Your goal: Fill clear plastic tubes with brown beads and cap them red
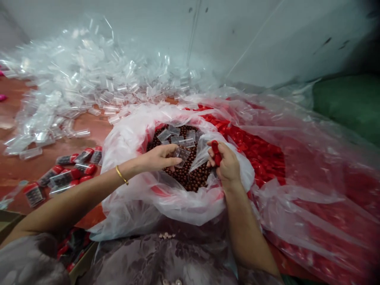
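My left hand (162,157) is closed on a clear plastic tube (181,156), over a white plastic bag (127,136) with its mouth spread wide. Small round brown beads (192,174) fill the bag, and several more clear tubes (177,139) lie on top of them. At the bag's right side my right hand (227,162) grips a red plastic cap (216,153) between thumb and fingers. The tube and the cap are apart. A fold of the bag's film lies beside my right fingers.
A large heap of clear tubes (97,75) spreads along the wall. Filled tubes with red caps (65,174) lie on the red tabletop (12,166) at left. More sit in a box (80,261) below. A big clear bag of red caps (258,154) stands at right.
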Action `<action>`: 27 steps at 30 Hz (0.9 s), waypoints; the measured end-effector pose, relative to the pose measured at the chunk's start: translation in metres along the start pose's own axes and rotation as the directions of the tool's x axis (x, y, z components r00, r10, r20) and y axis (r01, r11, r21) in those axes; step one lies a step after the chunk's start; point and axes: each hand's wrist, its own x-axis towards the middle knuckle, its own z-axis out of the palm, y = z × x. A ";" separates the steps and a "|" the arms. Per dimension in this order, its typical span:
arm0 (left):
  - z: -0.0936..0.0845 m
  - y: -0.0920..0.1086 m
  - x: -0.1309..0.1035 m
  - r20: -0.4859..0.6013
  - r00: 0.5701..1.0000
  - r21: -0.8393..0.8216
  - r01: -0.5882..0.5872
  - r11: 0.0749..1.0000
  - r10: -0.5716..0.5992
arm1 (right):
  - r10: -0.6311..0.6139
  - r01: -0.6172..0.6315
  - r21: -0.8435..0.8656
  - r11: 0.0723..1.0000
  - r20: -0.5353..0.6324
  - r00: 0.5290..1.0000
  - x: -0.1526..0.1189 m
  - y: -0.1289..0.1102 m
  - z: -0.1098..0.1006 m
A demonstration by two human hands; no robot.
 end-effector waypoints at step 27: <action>0.013 -0.022 -0.021 -0.185 0.958 0.154 -0.193 0.969 0.220 | -0.255 0.436 -0.420 0.795 0.422 0.870 -0.023 -0.001 0.049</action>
